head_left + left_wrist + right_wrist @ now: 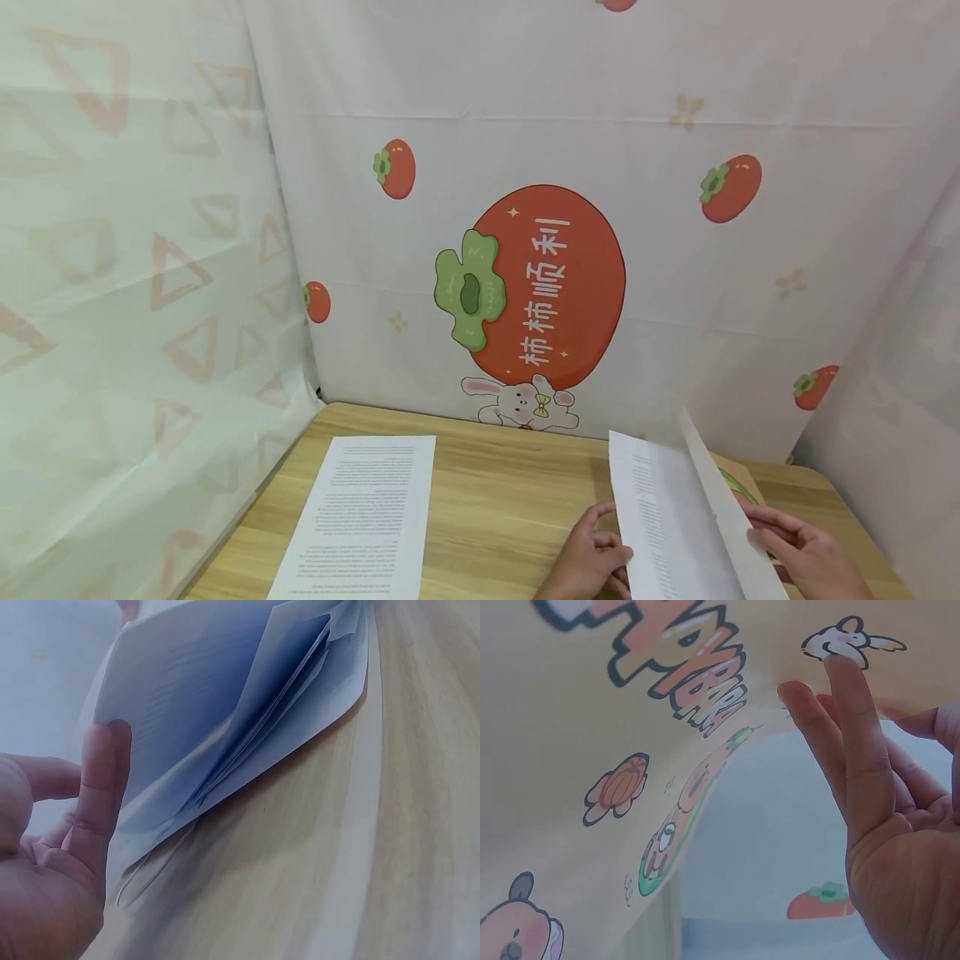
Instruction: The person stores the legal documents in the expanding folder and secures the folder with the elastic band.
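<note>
A folder (742,533) with a pale inside and a cartoon-printed cover (570,727) stands partly open at the table's right side. A printed sheet (648,500) lies along its left part. My left hand (588,554) pinches the left edge there, thumb in front and fingers behind. In the left wrist view, a pocket (300,682) holding papers gapes near the table, and a thin loop (154,874) hangs below. On the other side, my right hand (806,550) pinches the raised cover, its fingertips against the cartoon print in the right wrist view.
Another printed sheet (360,508) lies flat on the left of the wooden table (510,500). White cloth with persimmon prints (547,283) hangs behind the table, and a patterned curtain (150,292) closes the left side.
</note>
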`<state>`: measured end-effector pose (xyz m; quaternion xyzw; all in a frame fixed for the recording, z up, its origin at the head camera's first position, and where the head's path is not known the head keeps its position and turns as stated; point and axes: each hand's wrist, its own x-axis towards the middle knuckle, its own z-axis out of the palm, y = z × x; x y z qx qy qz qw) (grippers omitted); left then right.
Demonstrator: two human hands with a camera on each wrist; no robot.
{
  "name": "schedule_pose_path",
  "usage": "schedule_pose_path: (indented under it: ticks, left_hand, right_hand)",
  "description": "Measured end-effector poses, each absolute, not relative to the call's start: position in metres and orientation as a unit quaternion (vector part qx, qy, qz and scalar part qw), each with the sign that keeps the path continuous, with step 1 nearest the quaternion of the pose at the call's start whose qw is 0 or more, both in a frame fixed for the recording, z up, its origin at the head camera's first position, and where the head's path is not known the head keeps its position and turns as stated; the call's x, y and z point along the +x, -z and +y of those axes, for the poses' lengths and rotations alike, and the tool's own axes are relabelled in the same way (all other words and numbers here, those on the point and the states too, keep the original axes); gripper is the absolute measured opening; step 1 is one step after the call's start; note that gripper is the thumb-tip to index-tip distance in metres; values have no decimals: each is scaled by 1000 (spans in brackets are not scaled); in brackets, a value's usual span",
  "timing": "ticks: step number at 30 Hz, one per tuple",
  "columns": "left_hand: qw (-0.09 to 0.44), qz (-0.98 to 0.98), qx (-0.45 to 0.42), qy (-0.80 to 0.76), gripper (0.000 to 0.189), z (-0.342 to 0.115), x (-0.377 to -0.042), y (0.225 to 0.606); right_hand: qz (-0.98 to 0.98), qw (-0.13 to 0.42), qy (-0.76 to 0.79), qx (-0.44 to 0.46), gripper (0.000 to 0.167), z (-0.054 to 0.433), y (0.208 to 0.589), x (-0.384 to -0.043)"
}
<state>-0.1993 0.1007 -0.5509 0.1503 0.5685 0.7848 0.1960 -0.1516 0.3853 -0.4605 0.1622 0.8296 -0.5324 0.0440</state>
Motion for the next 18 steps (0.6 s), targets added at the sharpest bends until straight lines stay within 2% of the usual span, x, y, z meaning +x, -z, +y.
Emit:
schedule_pose_path:
  ticks: [2, 18]
  left_hand:
    - [198, 572, 148, -782, 61, 102, -199, 550]
    - [203, 572, 142, -782, 60, 116, -200, 553]
  right_hand:
    - [828, 42, 535, 162, 49, 385, 460, -151]
    - [838, 46, 516, 171, 61, 384, 462, -153]
